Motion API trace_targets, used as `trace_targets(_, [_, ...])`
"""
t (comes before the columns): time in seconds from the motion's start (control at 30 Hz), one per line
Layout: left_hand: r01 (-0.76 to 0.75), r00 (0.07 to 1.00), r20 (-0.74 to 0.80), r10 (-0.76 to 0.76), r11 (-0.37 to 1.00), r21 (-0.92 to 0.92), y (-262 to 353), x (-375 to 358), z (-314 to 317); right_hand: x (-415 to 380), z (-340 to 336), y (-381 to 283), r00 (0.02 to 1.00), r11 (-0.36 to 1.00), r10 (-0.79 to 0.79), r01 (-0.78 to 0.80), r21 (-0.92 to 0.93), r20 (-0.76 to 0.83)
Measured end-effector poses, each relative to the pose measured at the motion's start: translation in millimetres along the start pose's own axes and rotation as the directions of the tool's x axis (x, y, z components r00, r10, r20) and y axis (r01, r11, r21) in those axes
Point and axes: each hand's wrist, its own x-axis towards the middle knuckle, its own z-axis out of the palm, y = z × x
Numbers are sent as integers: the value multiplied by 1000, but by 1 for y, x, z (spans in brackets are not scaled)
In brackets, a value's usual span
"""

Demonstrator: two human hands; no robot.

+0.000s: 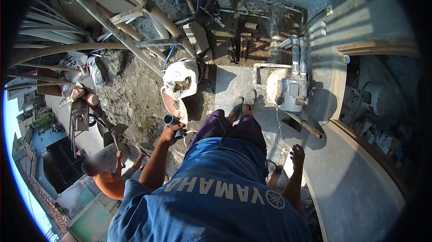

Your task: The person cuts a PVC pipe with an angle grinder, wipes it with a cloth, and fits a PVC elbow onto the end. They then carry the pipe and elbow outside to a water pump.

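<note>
My left hand (167,135) is closed around a grey plastic pipe fitting (171,119), its round open end facing up. Just beyond that hand lies a pinkish curved piece (174,103), beside a white sack (181,76) holding dirt or rubble. My right hand (297,155) hangs low on the other side of my body, fingers loosely bent and apart, with nothing visible in it. Above it, a thin pale cord (280,131) runs along the floor from a water pump with a rounded tank (293,90). My feet, in dark sandals (237,103), stand on the concrete slab.
Long poles (112,21) lean across the upper left over broken soil (132,84). A dug area (252,39) runs along the wall. A loose pipe (308,127) lies below the pump. At left, another person in orange (108,183) grips a long-handled digging tool (116,140).
</note>
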Motion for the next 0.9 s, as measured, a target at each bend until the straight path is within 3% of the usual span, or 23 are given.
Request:
trace_targets(0.1, [29, 997, 67, -38, 992, 123, 12, -1, -11, 3, 5, 26, 991, 976, 125, -117, 182, -37])
trace_targets(0.13, [20, 990, 138, -42, 988, 156, 19, 1, -12, 6, 5, 30, 989, 971, 139, -126, 205, -46])
trace_targets(0.17, [8, 995, 95, -29, 978, 210, 27, 0, -3, 6, 1, 37, 984, 961, 164, -142, 238, -76])
trace_targets(0.27, [18, 980, 184, -82, 945, 326, 44, 29, -14, 8, -7, 47, 972, 934, 170, -107, 342, -161])
trace_targets(0.37, [-71, 967, 251, -51, 889, 452, 66, 64, -10, 5, -9, 47, 970, 966, 47, 16, 256, -238])
trace_targets(0.43, [-24, 973, 206, -104, 843, 537, 87, 52, 42, 5, -7, 53, 955, 983, -97, 136, 123, -281])
trace_targets(0.47, [-35, 971, 211, -109, 813, 581, 96, 45, 69, -10, -6, 32, 942, 989, -72, 109, 96, -329])
trace_targets(0.5, [-52, 971, 216, -105, 785, 617, 104, 42, 90, -2, -3, 33, 933, 995, 56, -24, 94, -355])
trace_targets(0.6, [-62, 949, 271, -159, 751, 658, 121, 70, 107, 7, 4, 36, 930, 973, 113, -32, 228, -350])
trace_targets(0.67, [-40, 937, 272, -220, 706, 707, 134, 88, 117, 31, 8, 32, 848, 793, 315, 12, 609, -427])
trace_targets(0.7, [-21, 942, 246, -227, 693, 721, 141, 94, 122, 58, 5, 52, 841, 799, 335, -15, 601, -424])
trace_targets(0.77, [-151, 934, 322, -154, 647, 748, 153, 102, 137, 113, 5, 73, 760, 817, 376, -2, 576, -531])
trace_targets(0.83, [-99, 954, 264, -141, 686, 721, 156, 85, 175, 175, 6, 90, 658, 866, 389, -22, 500, -645])
trace_targets(0.9, [-88, 934, 310, -180, 723, 685, 154, 87, 195, 187, 0, 48, 618, 879, 398, -46, 475, -678])
